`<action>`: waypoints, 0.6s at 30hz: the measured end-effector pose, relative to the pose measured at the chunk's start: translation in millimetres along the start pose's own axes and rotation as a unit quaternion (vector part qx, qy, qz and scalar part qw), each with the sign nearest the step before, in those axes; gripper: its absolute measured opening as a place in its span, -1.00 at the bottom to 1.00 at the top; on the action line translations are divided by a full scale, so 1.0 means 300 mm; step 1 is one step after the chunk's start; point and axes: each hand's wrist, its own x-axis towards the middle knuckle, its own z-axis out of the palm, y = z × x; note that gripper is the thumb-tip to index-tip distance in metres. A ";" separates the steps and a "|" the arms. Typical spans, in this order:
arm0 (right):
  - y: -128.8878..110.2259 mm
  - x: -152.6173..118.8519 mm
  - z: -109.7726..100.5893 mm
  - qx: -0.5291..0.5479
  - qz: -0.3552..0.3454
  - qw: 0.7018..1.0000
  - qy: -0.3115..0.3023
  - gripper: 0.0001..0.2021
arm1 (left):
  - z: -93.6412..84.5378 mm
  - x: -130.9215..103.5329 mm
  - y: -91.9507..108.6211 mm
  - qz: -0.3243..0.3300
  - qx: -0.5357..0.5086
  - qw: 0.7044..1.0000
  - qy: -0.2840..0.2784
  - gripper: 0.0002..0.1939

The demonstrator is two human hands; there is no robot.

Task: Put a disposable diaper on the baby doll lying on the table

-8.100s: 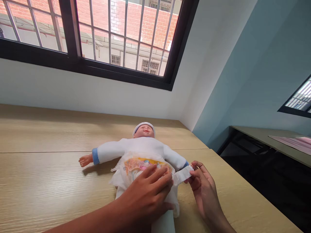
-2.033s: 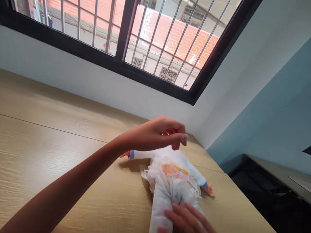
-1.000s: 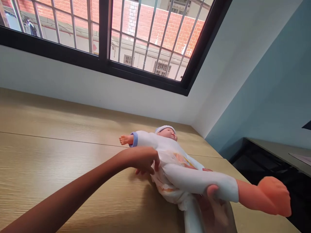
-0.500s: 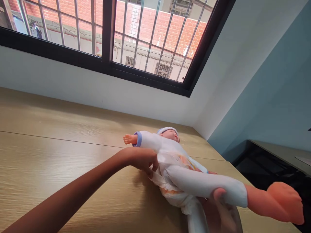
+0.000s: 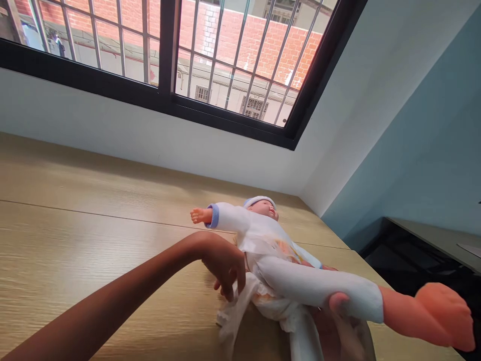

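Note:
A baby doll [image 5: 263,228] in white clothes and a cap lies on its back on the wooden table, its head away from me. Around its hips is a white diaper [image 5: 270,303] with orange print. My left hand [image 5: 224,263] pinches the diaper's loose side, which hangs down in a crumpled flap beside the doll's hip. From below, my right hand [image 5: 345,323] grips one doll leg [image 5: 319,286] and keeps it raised, thumb on top. The other leg points toward me and is cut off by the frame's lower edge.
Under the doll is a light wooden table [image 5: 93,240] with a seam across it. A barred window [image 5: 240,65] in a black frame is set in the wall behind. To the right, past the table's edge, stands a dark desk [image 5: 424,235].
My left hand has pulled the diaper's side outward and down from the doll's hip, so a white flap now hangs free. My right hand stays on the leg.

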 end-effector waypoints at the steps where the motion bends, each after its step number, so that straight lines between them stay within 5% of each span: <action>1: 0.001 0.000 -0.001 -0.002 -0.003 1.000 0.002 -0.31 | -0.006 -0.002 -0.007 -0.008 0.005 1.000 0.012 -0.83; 6: -0.002 -0.007 0.007 0.015 0.006 1.000 0.010 -0.28 | -0.036 -0.014 -0.034 -0.042 0.042 0.996 0.062 -0.79; 10: -0.008 -0.009 0.012 0.027 0.014 1.000 0.006 -0.30 | -0.032 0.012 -0.028 -0.019 0.047 0.998 0.027 -0.60; 13: -0.010 -0.007 0.011 0.034 0.020 0.999 0.003 -0.30 | 0.003 0.054 -0.011 -0.017 0.002 1.000 0.012 -0.65; 18: -0.014 -0.009 0.016 0.043 0.020 0.999 0.001 -0.30 | 0.058 0.079 0.019 -0.029 0.015 0.990 0.137 -0.69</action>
